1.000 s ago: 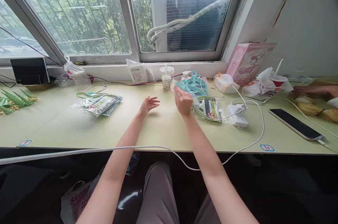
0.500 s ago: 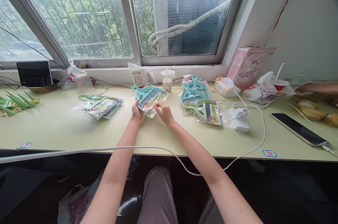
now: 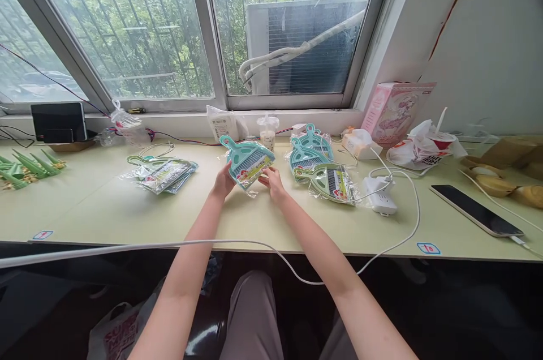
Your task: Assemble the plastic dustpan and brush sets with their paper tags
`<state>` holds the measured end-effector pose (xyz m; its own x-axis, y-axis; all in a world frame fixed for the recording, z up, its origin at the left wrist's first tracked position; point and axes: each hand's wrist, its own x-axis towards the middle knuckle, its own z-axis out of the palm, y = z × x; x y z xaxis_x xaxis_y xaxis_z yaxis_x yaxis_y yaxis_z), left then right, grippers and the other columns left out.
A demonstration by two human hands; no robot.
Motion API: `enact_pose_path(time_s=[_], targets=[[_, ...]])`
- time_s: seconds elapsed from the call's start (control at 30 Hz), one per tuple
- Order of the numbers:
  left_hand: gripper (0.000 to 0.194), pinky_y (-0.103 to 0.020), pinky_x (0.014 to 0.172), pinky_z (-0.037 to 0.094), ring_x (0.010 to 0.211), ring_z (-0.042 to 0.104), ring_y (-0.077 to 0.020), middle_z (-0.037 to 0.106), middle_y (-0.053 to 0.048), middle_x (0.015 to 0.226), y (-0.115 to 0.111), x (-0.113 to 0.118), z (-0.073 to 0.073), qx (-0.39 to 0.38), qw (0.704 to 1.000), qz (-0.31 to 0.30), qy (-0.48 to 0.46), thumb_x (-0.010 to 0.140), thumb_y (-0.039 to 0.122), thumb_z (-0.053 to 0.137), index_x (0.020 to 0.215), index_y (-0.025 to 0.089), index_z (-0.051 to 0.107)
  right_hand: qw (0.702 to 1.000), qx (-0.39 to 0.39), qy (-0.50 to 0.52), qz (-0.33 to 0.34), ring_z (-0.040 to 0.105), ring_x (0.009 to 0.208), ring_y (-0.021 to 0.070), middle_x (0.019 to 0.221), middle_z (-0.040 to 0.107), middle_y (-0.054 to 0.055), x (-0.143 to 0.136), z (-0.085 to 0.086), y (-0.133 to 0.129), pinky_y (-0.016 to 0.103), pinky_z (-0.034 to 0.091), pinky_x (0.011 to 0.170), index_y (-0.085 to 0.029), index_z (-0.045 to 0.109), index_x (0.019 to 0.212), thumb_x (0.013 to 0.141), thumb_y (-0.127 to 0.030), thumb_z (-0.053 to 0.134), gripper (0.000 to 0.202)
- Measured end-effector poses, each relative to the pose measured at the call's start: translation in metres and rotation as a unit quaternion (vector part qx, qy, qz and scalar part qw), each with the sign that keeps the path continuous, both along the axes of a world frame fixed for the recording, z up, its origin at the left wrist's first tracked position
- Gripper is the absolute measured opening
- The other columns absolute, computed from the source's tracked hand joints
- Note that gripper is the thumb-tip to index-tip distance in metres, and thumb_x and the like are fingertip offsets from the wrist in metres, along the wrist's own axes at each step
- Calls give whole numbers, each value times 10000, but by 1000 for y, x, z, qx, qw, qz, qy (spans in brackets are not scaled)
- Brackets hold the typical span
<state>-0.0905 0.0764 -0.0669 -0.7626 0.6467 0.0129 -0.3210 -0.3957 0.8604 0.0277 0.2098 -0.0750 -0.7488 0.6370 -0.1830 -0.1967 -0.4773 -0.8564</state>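
A teal dustpan and brush set [image 3: 248, 159] in clear wrapping, with a printed label, is held tilted above the table. My left hand [image 3: 224, 180] grips its left edge, the fingers partly hidden behind it. On its lower right edge, my right hand [image 3: 274, 181] pinches the set. To the right lie more wrapped sets: a green dustpan set [image 3: 324, 181] in front, and teal dustpan sets [image 3: 311, 150] behind it. Further left, several wrapped sets form a stack [image 3: 165, 172] with a green handle on top.
A power strip [image 3: 379, 196] with white cables and a phone [image 3: 477, 210] are on the right. One white cable [image 3: 246, 241] hangs across in front of my forearms. Along the window stand a cup [image 3: 268, 132], a pink box [image 3: 399, 114] and a tablet [image 3: 58, 122].
The teal set has been raised and tilted, its face turned more toward me. My right hand has moved from the front of the wrapping to its lower right edge.
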Motion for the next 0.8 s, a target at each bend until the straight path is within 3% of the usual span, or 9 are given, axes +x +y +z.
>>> enact_pose_path(time_s=[0.2, 0.37, 0.63, 0.8], targets=[[385, -419, 912, 527, 1001, 666, -279, 714, -109, 1033, 3, -5, -4, 9, 1000, -15, 15, 921, 433, 506, 1147, 159, 653, 999, 18, 7, 50, 692, 654, 117, 871, 706, 11, 0, -1, 4, 284, 615, 739, -177, 562, 942, 823, -161, 674, 165], [365, -337, 880, 536, 933, 681, -201, 720, -72, 953, 4, -19, -11, 24, 995, 99, -13, 984, 368, 394, 1155, 162, 642, 998, 51, 9, 37, 698, 644, 139, 813, 711, 23, 2, 3, 1, 324, 636, 731, -158, 596, 891, 771, -163, 756, 200], [399, -279, 816, 541, 813, 685, -154, 722, -50, 908, 2, -32, -15, 48, 983, 174, -32, 1000, 407, 372, 1250, 192, 597, 991, 117, 36, 51, 700, 648, 153, 766, 725, 23, 2, 9, -3, 319, 643, 674, -154, 631, 864, 672, -199, 843, 289], [500, -298, 847, 557, 976, 678, -172, 704, -101, 1076, -13, -42, -14, 69, 962, 262, -46, 1002, 483, 290, 1392, 224, 466, 990, 121, 26, 66, 699, 689, 167, 763, 727, 31, 1, 6, -4, 346, 634, 707, -132, 656, 847, 667, -122, 815, 240]])
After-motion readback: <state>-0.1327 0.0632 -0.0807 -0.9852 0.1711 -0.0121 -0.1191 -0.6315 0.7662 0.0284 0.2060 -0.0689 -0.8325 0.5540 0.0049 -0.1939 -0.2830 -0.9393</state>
